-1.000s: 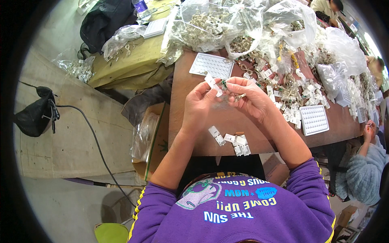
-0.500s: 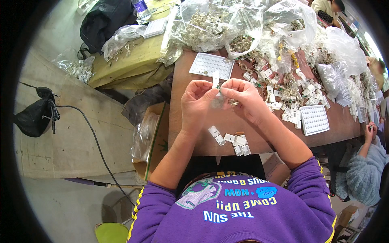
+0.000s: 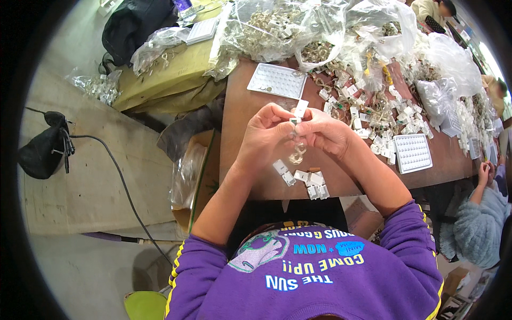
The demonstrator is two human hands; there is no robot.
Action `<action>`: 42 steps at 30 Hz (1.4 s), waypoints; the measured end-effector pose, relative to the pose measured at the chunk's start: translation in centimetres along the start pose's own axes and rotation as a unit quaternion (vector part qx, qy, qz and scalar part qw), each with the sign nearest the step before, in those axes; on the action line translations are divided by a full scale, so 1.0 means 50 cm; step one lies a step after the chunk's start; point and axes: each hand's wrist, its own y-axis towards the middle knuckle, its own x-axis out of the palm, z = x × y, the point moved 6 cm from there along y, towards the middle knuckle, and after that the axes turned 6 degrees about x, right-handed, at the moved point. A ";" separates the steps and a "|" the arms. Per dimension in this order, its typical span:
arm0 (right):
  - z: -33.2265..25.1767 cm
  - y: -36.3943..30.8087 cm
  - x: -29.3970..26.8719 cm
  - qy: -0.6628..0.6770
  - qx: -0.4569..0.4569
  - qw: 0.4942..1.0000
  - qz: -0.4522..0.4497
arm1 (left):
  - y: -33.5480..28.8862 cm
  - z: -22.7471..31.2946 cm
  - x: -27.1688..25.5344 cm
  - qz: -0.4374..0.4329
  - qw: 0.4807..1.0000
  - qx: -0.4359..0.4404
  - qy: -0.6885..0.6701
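Above the brown tabletop (image 3: 250,184), my left hand (image 3: 265,130) and my right hand (image 3: 326,132) meet fingertip to fingertip. Between them is a small white plastic case (image 3: 301,108), its end sticking up past my fingers, with a bit of green at its lower part. Both hands pinch around this lower part. A loose coil of thin clear wire (image 3: 297,154) dangles below my fingers. Nearer to me on the table lie a white case (image 3: 284,173) and a small cluster of white cases (image 3: 314,184). My fingers partly hide what they grip.
A white pocketed tray (image 3: 277,80) lies beyond my hands, another white tray (image 3: 413,153) to the right. A heap of white cases and wires (image 3: 381,122) spreads at the right, with clear plastic bags (image 3: 368,32) behind. An open cardboard box (image 3: 205,181) stands left; a co-worker's sleeve (image 3: 477,229) shows far right.
Both hands have shifted slightly to the right with the white case, which now leans rightward. The wire coil now hangs clearly below the fingers.
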 end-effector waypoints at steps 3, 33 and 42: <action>0.000 0.010 0.006 0.005 -0.020 1.000 -0.020 | 0.000 0.004 -0.005 0.043 0.999 0.010 -0.007; -0.060 -0.037 0.047 -0.449 -0.301 0.797 0.271 | -0.019 0.055 -0.015 0.193 0.883 0.256 0.342; -0.070 -0.056 0.090 -0.618 -0.426 0.597 0.283 | -0.016 0.053 -0.013 0.167 0.819 0.292 0.465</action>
